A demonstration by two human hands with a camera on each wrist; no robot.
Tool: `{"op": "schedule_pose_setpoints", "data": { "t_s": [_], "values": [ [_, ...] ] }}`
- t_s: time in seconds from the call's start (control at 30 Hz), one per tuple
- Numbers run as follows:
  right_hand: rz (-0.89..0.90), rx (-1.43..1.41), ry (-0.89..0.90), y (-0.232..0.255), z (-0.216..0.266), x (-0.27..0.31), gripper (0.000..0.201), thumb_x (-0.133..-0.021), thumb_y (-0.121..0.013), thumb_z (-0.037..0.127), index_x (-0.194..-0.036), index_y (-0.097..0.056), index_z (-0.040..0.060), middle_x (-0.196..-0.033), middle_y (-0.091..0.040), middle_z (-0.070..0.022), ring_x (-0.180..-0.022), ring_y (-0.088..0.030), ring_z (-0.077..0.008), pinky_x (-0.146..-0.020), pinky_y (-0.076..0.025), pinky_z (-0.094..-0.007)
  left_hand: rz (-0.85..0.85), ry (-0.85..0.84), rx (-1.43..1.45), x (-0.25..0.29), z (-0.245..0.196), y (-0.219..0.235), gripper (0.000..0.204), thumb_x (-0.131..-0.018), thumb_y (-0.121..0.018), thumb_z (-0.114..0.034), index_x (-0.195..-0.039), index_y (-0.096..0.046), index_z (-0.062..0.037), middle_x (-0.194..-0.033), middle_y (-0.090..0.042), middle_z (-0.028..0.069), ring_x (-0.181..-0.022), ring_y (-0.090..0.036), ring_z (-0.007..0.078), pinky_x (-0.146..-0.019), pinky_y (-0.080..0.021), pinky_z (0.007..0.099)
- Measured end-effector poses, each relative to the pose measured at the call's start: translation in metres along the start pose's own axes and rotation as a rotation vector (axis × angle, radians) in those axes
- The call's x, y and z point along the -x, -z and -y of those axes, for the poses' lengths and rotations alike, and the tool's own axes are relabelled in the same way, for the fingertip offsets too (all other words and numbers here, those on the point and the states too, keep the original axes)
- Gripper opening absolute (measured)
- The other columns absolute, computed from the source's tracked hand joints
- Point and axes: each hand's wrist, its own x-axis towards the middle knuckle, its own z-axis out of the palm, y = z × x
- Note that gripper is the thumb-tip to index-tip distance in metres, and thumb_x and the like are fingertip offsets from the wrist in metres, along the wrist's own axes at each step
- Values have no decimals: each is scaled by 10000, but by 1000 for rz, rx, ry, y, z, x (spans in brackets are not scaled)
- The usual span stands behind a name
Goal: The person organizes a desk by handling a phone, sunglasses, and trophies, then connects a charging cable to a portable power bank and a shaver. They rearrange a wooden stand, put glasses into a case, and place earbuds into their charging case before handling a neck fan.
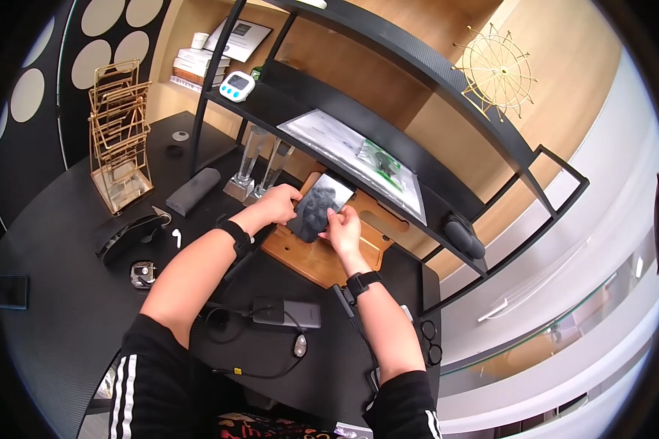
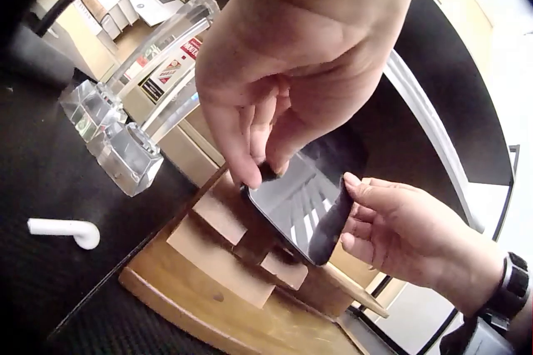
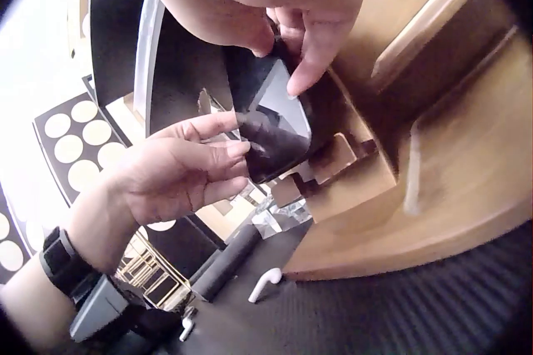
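Both hands hold a phone (image 1: 317,210) with a glossy dark screen, tilted above a brown wooden stand (image 1: 311,257). My left hand (image 1: 277,205) pinches its left edge, thumb and fingertips close together at a corner in the left wrist view. On the opposite side my right hand (image 1: 344,233) grips the phone's edge, its thumb beside the screen. The screen reflects light streaks in the left wrist view. Blocky raised pieces (image 2: 218,218) of the stand show just below the phone's lower edge.
Clear crystal trophies (image 1: 241,184) stand left of the stand, beneath a black shelf (image 1: 271,110). A white earbud (image 1: 176,238), a dark grey case (image 1: 193,192) and a gold wire rack (image 1: 121,139) are on the left. A grey power bank (image 1: 300,314) with a cable lies in front.
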Motion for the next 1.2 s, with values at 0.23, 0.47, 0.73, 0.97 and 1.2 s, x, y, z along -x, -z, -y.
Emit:
{"op": "schedule_pose_setpoints", "data": {
  "t_s": [0.23,0.47,0.73,0.97,1.2],
  "values": [
    [-70,-25,144,-15,0,-7,176,-944,-532,85,-1083,-525,-22,-721,-601,-12,-569,-539,-66,-498,-541,-234,-207,-154,-61,-17,28,-10,445,-760,-685,53,-1191,-583,10,-794,-642,109,-639,-637,183,-557,-510,311],
    [-50,38,158,-16,-13,-8,194,-941,-524,60,-1109,-521,-36,-753,-602,-13,-601,-540,-60,-510,-547,-239,-269,-146,-48,-14,39,-17,340,-726,-701,-9,-1059,-635,-1,-877,-668,157,-852,-652,305,-761,-515,372],
    [-107,498,251,-22,-7,-1,566,-869,-569,3,-1373,-315,-35,-770,-624,-118,-637,-634,-215,-546,-542,-340,-338,-182,-273,3,28,-27,614,-733,-695,-31,-1285,-427,-31,-887,-618,189,-918,-610,354,-821,-483,419],
    [-89,926,49,-31,29,22,857,-839,-590,120,-1462,-20,-28,-835,-648,-220,-767,-658,-340,-692,-526,-423,-359,-234,-394,19,22,-36,597,-745,-693,-62,-1269,-418,11,-1040,-554,270,-999,-564,439,-870,-479,447],
    [70,1157,91,-29,33,21,987,-810,-621,211,-1446,89,-45,-796,-661,-211,-715,-662,-346,-640,-536,-433,-232,-233,-448,17,34,-30,575,-781,-684,-163,-1243,-424,59,-1052,-579,293,-1027,-554,436,-899,-453,460]
  ]
}}
